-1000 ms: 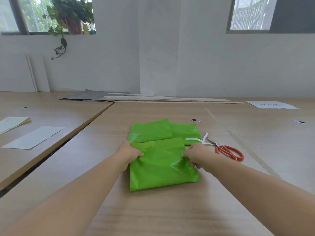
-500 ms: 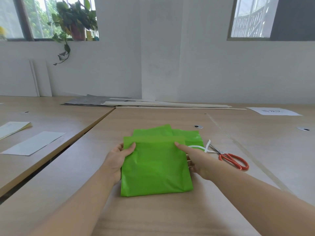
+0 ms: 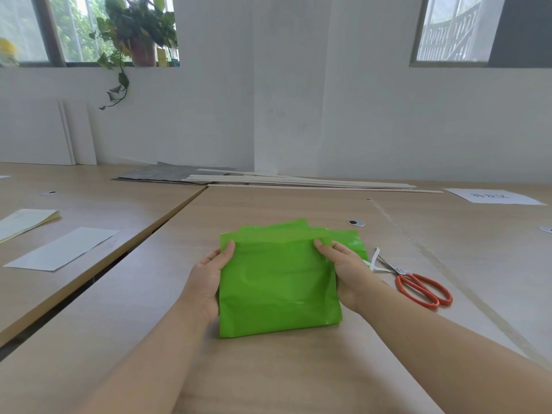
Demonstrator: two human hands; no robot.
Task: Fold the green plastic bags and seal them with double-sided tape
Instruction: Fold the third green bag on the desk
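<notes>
Drawn nearer — folded green plastic bag [image 3: 277, 288] clamped at both sides by left hand [image 3: 206, 282] and right hand [image 3: 349, 273], flap edge [image 3: 274, 234] just beyond fingers [image 3: 321, 245].

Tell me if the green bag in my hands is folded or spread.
Folded: green bag shows a narrow turned-over band along its top, pinched by left hand and right hand.

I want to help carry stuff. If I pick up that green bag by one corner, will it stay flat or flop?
Probably flop: the green bag is thin plastic, creased between the left hand and right hand. It looks light, and its shiny surface may be slippery.
</notes>
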